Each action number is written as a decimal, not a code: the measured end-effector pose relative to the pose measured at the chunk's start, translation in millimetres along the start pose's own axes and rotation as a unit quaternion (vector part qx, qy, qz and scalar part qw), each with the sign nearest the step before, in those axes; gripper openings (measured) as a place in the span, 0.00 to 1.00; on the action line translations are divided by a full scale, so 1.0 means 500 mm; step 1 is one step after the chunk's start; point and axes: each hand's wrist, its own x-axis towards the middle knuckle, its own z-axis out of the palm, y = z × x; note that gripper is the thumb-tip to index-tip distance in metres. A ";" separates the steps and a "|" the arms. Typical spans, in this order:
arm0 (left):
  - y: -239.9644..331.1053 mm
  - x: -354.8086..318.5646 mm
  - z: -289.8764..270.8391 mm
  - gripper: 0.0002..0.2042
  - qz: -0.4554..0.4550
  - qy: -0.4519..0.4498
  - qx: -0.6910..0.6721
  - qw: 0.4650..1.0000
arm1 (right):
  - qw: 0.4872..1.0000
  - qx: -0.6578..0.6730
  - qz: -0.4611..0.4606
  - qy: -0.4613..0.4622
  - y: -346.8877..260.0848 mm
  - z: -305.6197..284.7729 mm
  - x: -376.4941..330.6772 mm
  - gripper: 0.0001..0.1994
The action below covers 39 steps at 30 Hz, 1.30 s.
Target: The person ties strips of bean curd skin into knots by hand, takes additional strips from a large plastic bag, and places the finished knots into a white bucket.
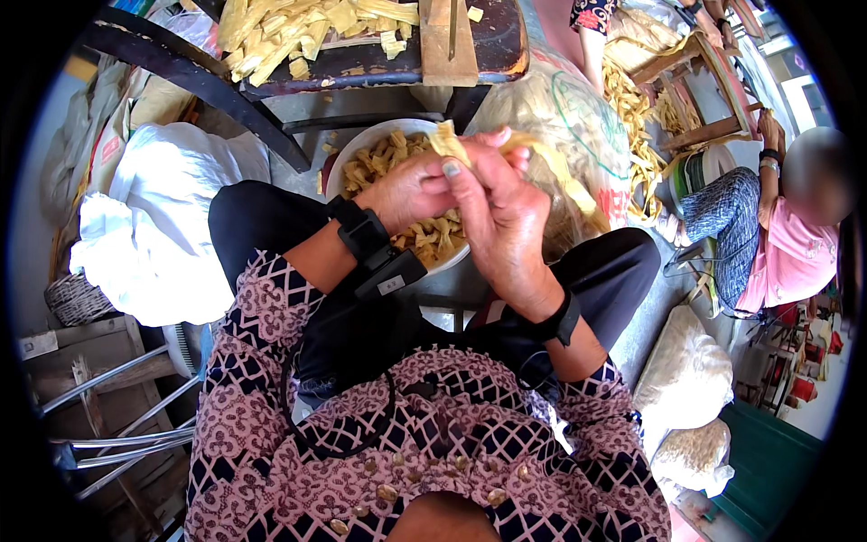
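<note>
Both of my hands meet in front of me above a white basin, closed on one flat, pale yellow strip (564, 181) that looks like tofu skin. My left hand (406, 191) is partly covered by the right, its fingers pinched together near the strip's short folded end. My right hand (508, 217) grips that end with the thumb on top. The long tail of the strip hangs off to the right, over a clear plastic bag. Under my hands the basin (346, 149) holds many small, folded or knotted yellow pieces (384, 161).
A dark, worn stool (497, 45) ahead carries a pile of yellow strips (307, 32) and a wooden board (449, 54). The large plastic bag (542, 108) stands right of the basin. White sacks (163, 217) lie at left, near metal tubes (135, 443). Another person (786, 244) sits at right.
</note>
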 end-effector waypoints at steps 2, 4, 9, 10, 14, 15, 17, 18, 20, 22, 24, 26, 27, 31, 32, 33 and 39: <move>0.002 0.007 -0.005 0.15 0.016 0.009 0.049 0.999 | 0.996 0.078 0.047 0.008 0.000 -0.009 -0.019 0.07; 0.006 0.005 -0.013 0.12 0.039 0.029 0.104 0.993 | 0.979 0.176 0.099 0.004 -0.012 -0.026 -0.030 0.08; -0.030 0.024 0.003 0.08 0.052 0.085 0.289 0.952 | 0.980 0.079 0.175 0.046 0.011 -0.084 0.030 0.11; -0.037 0.029 -0.002 0.05 0.090 0.045 0.359 0.928 | 0.971 0.065 0.228 0.018 0.034 -0.083 0.034 0.10; -0.027 0.015 0.008 0.03 0.193 0.064 0.676 0.708 | 0.967 -0.013 0.249 -0.058 0.080 -0.097 0.025 0.11; -0.029 0.012 0.007 0.04 0.233 0.066 0.678 0.694 | 0.958 -0.011 0.278 -0.072 0.072 -0.100 0.024 0.11; -0.033 0.008 0.004 0.05 0.312 0.070 0.677 0.663 | 0.941 0.038 0.321 -0.100 0.072 -0.103 0.020 0.11; -0.030 0.008 0.006 0.08 0.331 0.060 0.676 0.656 | 0.932 0.086 0.334 -0.110 0.077 -0.104 0.018 0.11; -0.016 0.010 0.013 0.13 0.370 0.039 0.671 0.641 | 0.907 0.176 0.349 -0.155 0.101 -0.112 0.008 0.11; -0.009 0.008 0.004 0.15 0.329 0.003 0.670 0.665 | 0.887 0.203 0.369 -0.188 0.112 -0.124 0.003 0.11; -0.006 0.012 -0.014 0.14 0.281 -0.026 0.694 0.663 | 0.866 0.234 0.391 -0.207 0.115 -0.128 -0.004 0.13; -0.002 0.008 -0.021 0.10 0.238 -0.028 0.745 0.623 | 0.899 0.194 0.355 -0.171 0.119 -0.124 -0.014 0.14; -0.006 0.009 -0.023 0.08 0.271 -0.011 0.727 0.631 | 0.913 0.174 0.335 -0.155 0.121 -0.118 -0.015 0.15; -0.014 0.009 -0.021 0.02 0.276 0.057 0.654 0.702 | 0.921 0.200 0.320 -0.098 0.105 -0.097 -0.016 0.14; -0.012 0.008 -0.020 0.02 0.244 0.076 0.634 0.730 | 0.921 0.207 0.315 -0.102 0.107 -0.096 -0.018 0.14; -0.013 0.009 -0.022 0.03 0.235 0.087 0.630 0.735 | 0.919 0.211 0.321 -0.094 0.104 -0.093 -0.018 0.13; -0.008 0.017 -0.020 0.05 0.153 0.115 0.574 0.796 | 0.944 0.179 0.274 -0.035 0.117 -0.072 -0.029 0.09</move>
